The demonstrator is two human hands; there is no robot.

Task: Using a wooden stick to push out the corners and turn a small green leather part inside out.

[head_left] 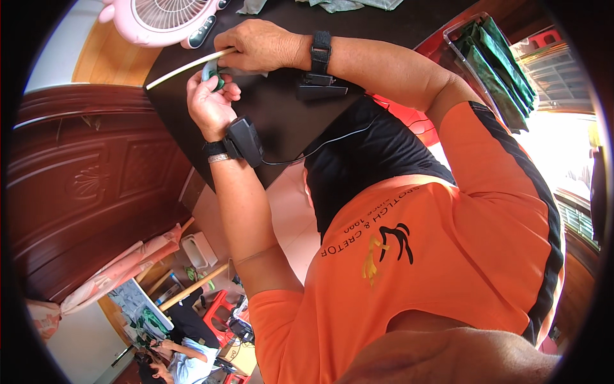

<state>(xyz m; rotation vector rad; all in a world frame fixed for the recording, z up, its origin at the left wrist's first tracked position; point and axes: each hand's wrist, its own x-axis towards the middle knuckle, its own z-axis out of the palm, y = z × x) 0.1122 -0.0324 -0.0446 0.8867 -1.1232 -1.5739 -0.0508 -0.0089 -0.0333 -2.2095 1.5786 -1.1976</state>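
Observation:
My right hand point(262, 46) is closed on a thin, pale stick point(185, 69), which juts out to the left over the dark tabletop point(288, 118). Just below it, my left hand point(212, 105) has its thumb and fingers bent around a small dark green and pale piece point(217, 80), perhaps cloth or leaf. The pale part of this piece reaches up to the right fingers, and I cannot tell whether it is fixed to the stick. Both wrists wear black straps with small black devices.
A pink fan point(173, 19) stands at the far left of the table. Greyish-green pieces point(339, 5) lie along the far edge. At right is a clear bin point(453, 35) of folded green sheets. Carved brown wood panelling point(83, 173) lines the left. Another person point(192, 361) works at lower left.

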